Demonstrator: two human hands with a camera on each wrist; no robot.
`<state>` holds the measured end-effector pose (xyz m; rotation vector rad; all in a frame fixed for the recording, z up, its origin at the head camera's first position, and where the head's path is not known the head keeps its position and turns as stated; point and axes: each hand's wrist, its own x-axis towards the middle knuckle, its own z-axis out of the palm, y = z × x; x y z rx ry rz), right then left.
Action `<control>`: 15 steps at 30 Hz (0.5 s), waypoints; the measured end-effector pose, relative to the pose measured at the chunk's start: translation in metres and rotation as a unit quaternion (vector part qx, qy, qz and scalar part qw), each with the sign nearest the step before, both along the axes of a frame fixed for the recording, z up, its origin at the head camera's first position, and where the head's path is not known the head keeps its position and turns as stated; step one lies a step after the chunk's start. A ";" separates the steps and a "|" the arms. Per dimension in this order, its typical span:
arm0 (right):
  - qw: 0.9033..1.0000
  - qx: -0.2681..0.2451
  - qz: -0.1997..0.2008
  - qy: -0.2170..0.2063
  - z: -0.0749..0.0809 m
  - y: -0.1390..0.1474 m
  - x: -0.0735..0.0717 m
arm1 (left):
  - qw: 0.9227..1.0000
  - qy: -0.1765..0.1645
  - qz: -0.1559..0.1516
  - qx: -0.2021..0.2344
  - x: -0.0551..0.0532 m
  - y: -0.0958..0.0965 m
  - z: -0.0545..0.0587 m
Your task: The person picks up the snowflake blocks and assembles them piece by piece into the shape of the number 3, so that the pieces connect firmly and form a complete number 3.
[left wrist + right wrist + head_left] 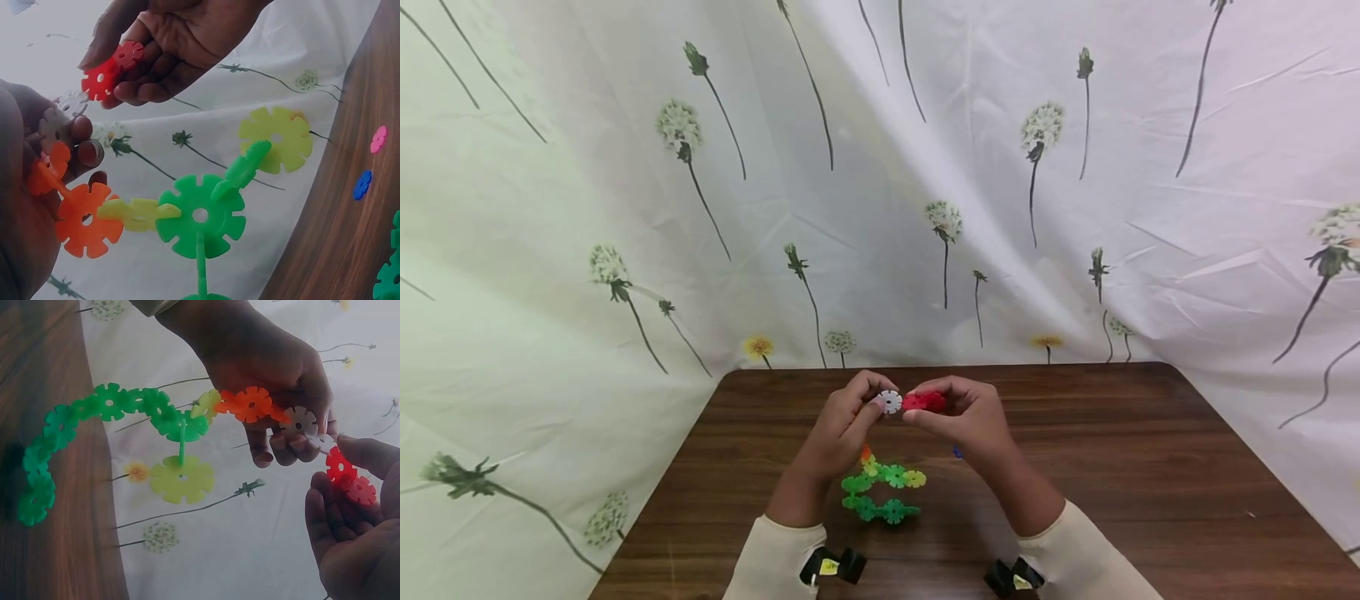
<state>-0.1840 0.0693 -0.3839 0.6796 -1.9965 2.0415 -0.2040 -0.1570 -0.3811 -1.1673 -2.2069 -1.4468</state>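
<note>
My left hand (pixel 844 421) pinches a white snowflake-shaped disc (pixel 891 402) at one end of a chain of interlocking plastic discs. From that hand the chain runs through orange discs (pixel 90 219) and a yellow one to green discs (pixel 200 215), curving down toward the table. A yellow disc (pixel 181 479) branches off a green one. My right hand (pixel 973 417) holds two joined red discs (pixel 340 465) between thumb and fingers. In the right wrist view, the red piece meets the edge of a white disc (pixel 322 443).
A pink disc (pixel 379 139) and a blue disc (pixel 362 185) lie on the brown wooden table (pixel 1112 467). Behind the table hangs a white cloth (pixel 880 208) printed with dandelions. Each wrist carries a black strapped camera.
</note>
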 end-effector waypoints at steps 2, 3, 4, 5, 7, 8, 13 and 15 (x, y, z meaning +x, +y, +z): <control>1.000 -0.004 0.003 0.002 0.001 -0.001 0.000 | 1.000 0.001 -0.001 -0.002 0.000 0.001 0.000; 1.000 -0.006 0.004 0.002 0.001 -0.002 0.000 | 1.000 0.000 -0.003 -0.002 0.000 0.001 0.000; 1.000 -0.006 0.005 0.003 0.001 -0.002 0.000 | 1.000 0.000 -0.006 -0.001 0.000 0.001 -0.001; 1.000 -0.006 0.006 0.003 0.001 -0.003 0.000 | 1.000 0.000 -0.007 0.000 0.000 0.001 -0.001; 1.000 -0.004 0.006 0.001 0.001 -0.004 0.000 | 1.000 0.002 -0.007 0.002 0.000 0.001 -0.001; 1.000 -0.001 0.006 0.000 0.000 -0.005 0.000 | 1.000 0.005 -0.004 0.003 0.000 0.001 -0.001; 1.000 0.012 -0.008 -0.006 0.001 -0.007 0.001 | 0.999 0.037 0.010 0.014 0.000 0.003 -0.004; 1.000 0.013 -0.012 -0.010 0.002 -0.008 0.002 | 0.999 0.046 0.013 0.019 -0.001 0.004 -0.005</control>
